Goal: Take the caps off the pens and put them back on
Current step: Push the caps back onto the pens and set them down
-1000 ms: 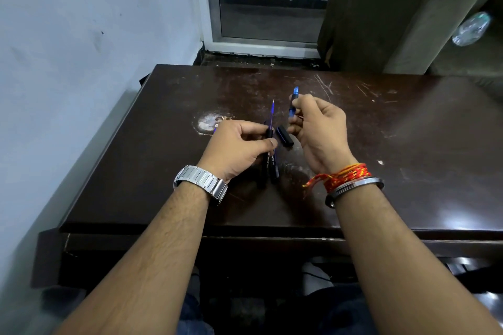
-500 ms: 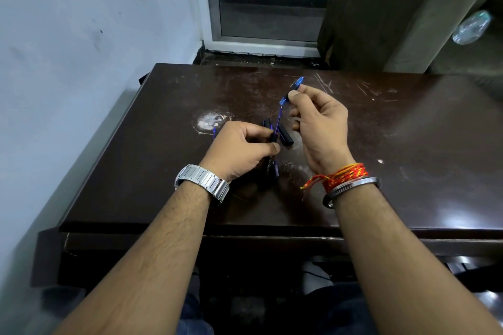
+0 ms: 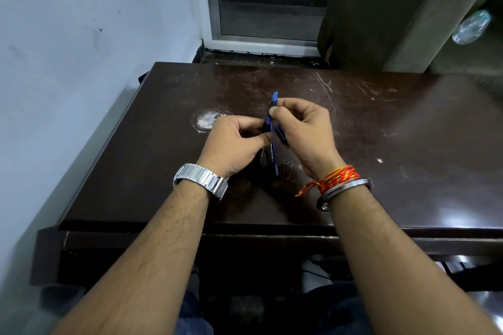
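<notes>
My left hand (image 3: 239, 144) grips two dark pens (image 3: 272, 158) side by side over the brown table (image 3: 381, 171), with their back ends pointing toward me. My right hand (image 3: 304, 128) pinches a blue cap (image 3: 273, 102) between thumb and forefinger. The cap sits in line with the front end of one pen, right above my left thumb, and the pen's tip is hidden. A black cap (image 3: 281, 134) is tucked in the lower fingers of my right hand. Both hands touch around the pens.
A pale worn patch (image 3: 206, 119) marks the tabletop just left of my left hand. A wall runs along the table's left side, and a door frame (image 3: 215, 8) stands behind it. A plastic bottle (image 3: 471, 26) lies at the far right.
My right hand has swung the blue cap down and left from an upright hold onto the front end of the pen in my left hand. The bare blue tip no longer shows.
</notes>
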Demonstrator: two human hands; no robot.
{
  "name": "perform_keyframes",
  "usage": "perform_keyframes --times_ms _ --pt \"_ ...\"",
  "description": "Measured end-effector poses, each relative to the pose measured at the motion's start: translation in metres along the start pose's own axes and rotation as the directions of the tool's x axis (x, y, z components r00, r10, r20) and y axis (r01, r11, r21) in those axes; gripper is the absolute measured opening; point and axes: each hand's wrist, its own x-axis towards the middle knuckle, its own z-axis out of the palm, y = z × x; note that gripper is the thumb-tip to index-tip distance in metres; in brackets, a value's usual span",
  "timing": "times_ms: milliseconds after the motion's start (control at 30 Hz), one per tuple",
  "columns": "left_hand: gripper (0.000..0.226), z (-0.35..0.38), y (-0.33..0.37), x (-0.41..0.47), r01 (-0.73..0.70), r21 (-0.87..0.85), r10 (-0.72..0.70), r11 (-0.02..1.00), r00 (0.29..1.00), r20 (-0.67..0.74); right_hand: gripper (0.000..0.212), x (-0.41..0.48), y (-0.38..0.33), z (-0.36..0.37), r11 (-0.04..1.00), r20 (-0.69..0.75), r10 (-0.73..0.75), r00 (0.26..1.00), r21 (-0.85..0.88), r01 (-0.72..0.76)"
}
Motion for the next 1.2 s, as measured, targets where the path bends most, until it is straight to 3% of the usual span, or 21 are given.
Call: perform_keyframes --times_ms 333,467,633,767,933,1067,1200 --pt "0.019 0.0005 -0.0038 0.0009 -0.003 0.005 0.003 1.000 1.000 -0.013 0.008 0.0006 0.0021 0.0000 0.999 0.050 0.035 0.998 0.025 -0.036" --pt "0.011 0.0004 -0.0064 0.0032 0.029 0.014 -0.029 0.999 0.999 -0.029 0.023 -0.0016 0.0020 -0.0013 0.993 0.032 0.045 0.998 0.110 -0.048" --pt "0.016 0.0011 -0.0057 0.0033 0.008 0.007 -0.008 1.000 1.000 -0.004 0.012 -0.0011 0.0010 0.0025 0.987 -0.006 0.061 0.998 0.148 -0.060" --pt "0.016 0.0003 -0.0063 0.0039 0.044 0.017 -0.044 0.999 0.999 -0.021 0.023 -0.0016 0.0020 0.0012 0.984 0.001 0.061 0.998 0.169 -0.060" --pt "0.014 0.0021 -0.0028 0.0014 0.032 0.007 -0.032 0.999 0.999 -0.023 0.010 -0.0007 0.0049 0.0039 0.987 0.004 0.062 0.998 0.146 -0.062" --pt "0.016 0.0016 -0.0013 0.0007 0.018 0.050 -0.017 0.999 0.999 -0.030 0.023 -0.0009 0.0056 0.0027 0.984 0.012 0.064 0.998 0.169 -0.065" --pt "0.020 0.0029 -0.0007 0.0004 0.019 0.036 -0.018 0.999 1.000 -0.025 0.006 -0.0013 0.0038 0.0060 0.988 -0.008 0.056 0.998 0.148 -0.054"
